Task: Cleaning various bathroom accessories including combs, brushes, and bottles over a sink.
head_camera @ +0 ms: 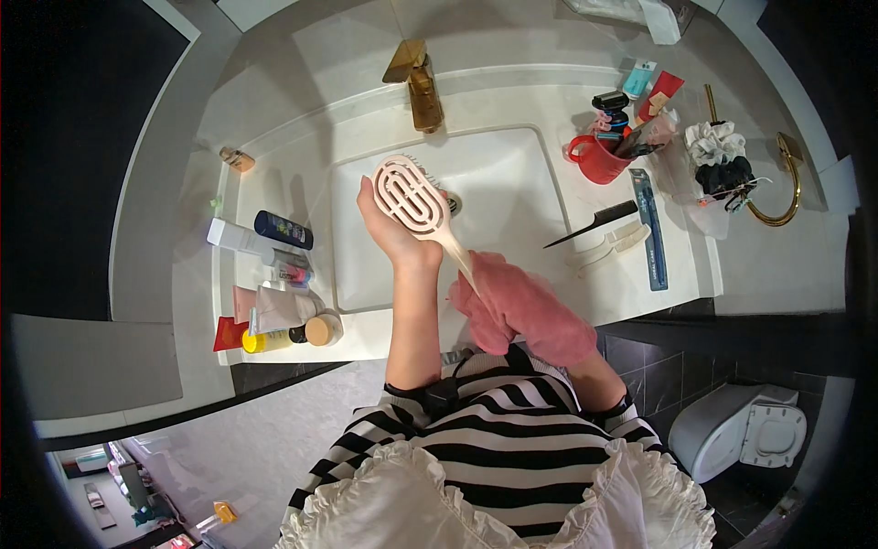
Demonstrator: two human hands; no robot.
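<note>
A pale pink vented hairbrush (411,199) is held over the white sink basin (507,158), its bristles facing away from me. My left hand (401,233) cups the brush head from beneath and behind. A pink cloth (528,309) is draped over my right hand (497,295) and wrist, hiding the fingers; through the cloth it grips the end of the brush handle. The brass-coloured faucet (425,96) stands behind the basin. Part of the metal drain (453,202) shows beside the brush head.
Bottles and tubes, including a dark blue bottle (283,230), crowd the counter's left side. At right are a red mug (600,161) holding grooming items, a black comb (603,218), a cream comb (614,246) and a blue packaged item (649,233). Scrunchies (717,154) hang near a brass ring (789,199).
</note>
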